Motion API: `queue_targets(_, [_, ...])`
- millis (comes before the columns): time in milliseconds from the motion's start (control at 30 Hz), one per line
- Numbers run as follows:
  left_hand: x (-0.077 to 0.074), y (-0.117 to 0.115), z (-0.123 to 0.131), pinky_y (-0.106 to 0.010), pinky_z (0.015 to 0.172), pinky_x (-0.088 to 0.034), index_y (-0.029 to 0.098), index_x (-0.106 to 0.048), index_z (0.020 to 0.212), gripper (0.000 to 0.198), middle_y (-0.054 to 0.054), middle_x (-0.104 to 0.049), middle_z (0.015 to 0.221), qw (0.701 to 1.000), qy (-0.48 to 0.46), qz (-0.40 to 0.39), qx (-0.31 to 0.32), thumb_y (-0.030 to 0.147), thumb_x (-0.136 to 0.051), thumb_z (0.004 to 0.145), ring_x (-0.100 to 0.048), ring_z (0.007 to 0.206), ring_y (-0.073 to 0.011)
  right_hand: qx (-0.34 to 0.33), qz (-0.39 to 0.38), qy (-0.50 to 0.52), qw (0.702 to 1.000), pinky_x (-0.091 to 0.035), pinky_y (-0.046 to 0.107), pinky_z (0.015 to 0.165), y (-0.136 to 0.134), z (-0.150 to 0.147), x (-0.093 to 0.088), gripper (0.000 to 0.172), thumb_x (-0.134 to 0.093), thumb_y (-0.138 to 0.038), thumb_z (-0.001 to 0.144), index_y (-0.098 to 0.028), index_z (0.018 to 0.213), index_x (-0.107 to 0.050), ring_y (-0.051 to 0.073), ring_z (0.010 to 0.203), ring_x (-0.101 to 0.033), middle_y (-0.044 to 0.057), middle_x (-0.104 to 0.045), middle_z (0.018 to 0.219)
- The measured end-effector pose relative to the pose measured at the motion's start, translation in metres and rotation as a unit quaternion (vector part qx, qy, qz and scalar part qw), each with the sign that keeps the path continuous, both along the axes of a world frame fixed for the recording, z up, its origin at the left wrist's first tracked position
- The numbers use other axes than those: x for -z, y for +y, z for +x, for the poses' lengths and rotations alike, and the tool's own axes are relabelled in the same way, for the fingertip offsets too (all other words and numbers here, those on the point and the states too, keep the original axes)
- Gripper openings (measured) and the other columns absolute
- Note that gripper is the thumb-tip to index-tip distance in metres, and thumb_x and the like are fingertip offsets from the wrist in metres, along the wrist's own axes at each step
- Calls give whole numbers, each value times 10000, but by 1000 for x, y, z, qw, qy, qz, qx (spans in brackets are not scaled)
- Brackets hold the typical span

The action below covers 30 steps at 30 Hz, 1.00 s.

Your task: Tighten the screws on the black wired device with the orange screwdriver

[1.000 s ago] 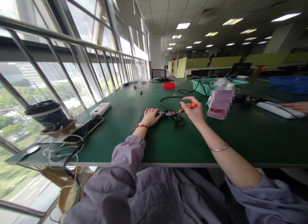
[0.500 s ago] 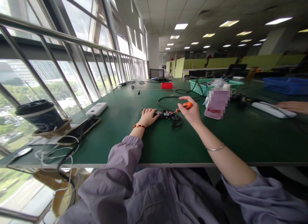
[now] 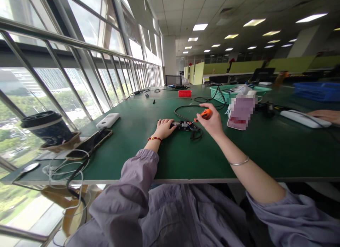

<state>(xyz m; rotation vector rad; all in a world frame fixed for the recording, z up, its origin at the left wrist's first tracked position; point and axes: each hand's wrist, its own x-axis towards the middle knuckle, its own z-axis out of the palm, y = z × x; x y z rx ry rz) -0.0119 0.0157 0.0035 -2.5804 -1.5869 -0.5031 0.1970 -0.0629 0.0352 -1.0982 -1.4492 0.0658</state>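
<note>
On the green table, my left hand [image 3: 165, 128] is closed over the left end of a small black device [image 3: 184, 125] and holds it against the surface. A thin black cable loop [image 3: 197, 135] lies at the device's near right side. My right hand [image 3: 214, 122] grips an orange-handled screwdriver [image 3: 206, 114] between thumb and fingers, with the index finger raised over the handle. The screwdriver slants down to the left, its tip at the device's right part. Whether the tip sits in a screw is too small to tell.
Beyond my hands are a red box [image 3: 185, 93] and a green basket [image 3: 218, 95]. A pink phone [image 3: 240, 114] stands to the right, near a white bar [image 3: 305, 119] and another person's hand [image 3: 325, 114]. A cup [image 3: 49, 128], dark phone [image 3: 102, 137] and white block [image 3: 108, 120] are left.
My right hand's fingers have shifted slightly on the screwdriver, whose handle looks a little turned. The tip stays at the device, and my left hand keeps its place. The view has moved slightly.
</note>
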Motion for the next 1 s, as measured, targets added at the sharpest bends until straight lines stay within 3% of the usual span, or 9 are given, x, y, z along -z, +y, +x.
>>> queue_targets(133, [0,0,0,-463,1143,-152,223,-480,1293,453,-85,-524,1310,1000,2,0,-1,446,-388,909,-396,1271,-248,-4,0,21,1000,-450,278,533,4,1,4,788,-656,-385,660,-229,1354,-319,148,624,-561,20,-597,895])
queue_targets(267, [0,-1,0,-457,1146,-146,223,-477,1297,458,-83,-523,1309,1000,5,-4,-2,448,-386,910,-390,1278,-243,50,-21,12,998,-454,299,615,1,2,2,492,-641,-460,686,-220,1106,-557,153,594,-535,-26,-563,663])
queue_targets(400, [0,-1,0,-456,1147,-143,230,-473,1299,451,-79,-520,1316,1000,5,-4,0,447,-386,912,-389,1283,-238,19,-2,-6,1000,-450,289,623,-2,2,0,297,-584,-375,732,-206,975,-608,136,606,-534,3,-599,748])
queue_targets(533, [0,-1,1,-455,1148,-142,227,-474,1297,451,-83,-519,1318,1000,3,-5,-2,447,-386,913,-385,1288,-241,-5,42,4,999,-454,271,531,1,1,2,875,-666,-349,643,-223,1405,-255,148,655,-566,44,-588,963])
queue_targets(633, [1,-1,0,-463,1146,-145,233,-473,1296,450,-83,-518,1320,1000,2,-4,1,450,-381,914,-387,1286,-243,12,47,9,999,-466,289,541,2,2,3,1032,-710,-405,600,-222,1447,-150,158,649,-567,36,-583,937])
queue_targets(700, [1,-1,0,-461,1147,-141,226,-473,1297,454,-86,-521,1317,1000,3,-4,1,450,-381,914,-388,1284,-243,27,18,1,999,-459,295,550,1,2,2,940,-715,-431,595,-214,1403,-284,157,606,-550,4,-586,819])
queue_targets(867, [0,-1,0,-450,1149,-138,236,-475,1293,450,-76,-520,1314,1000,3,-6,-1,451,-388,907,-388,1282,-238,57,-38,5,998,-441,304,603,-1,0,-1,233,-594,-404,716,-206,829,-645,153,568,-521,0,-571,626])
queue_targets(933, [0,-1,0,-453,1148,-140,237,-476,1292,450,-77,-522,1311,1000,2,-5,0,452,-388,906,-391,1279,-241,27,-24,3,999,-451,306,633,1,0,0,248,-589,-322,701,-207,915,-639,148,593,-536,5,-601,704])
queue_targets(1000, [0,-1,0,-455,1147,-145,235,-476,1292,449,-79,-523,1310,1000,2,-5,0,450,-387,908,-391,1279,-243,-3,-9,12,1000,-459,295,616,2,0,2,519,-614,-278,657,-217,1168,-544,144,613,-551,4,-610,798])
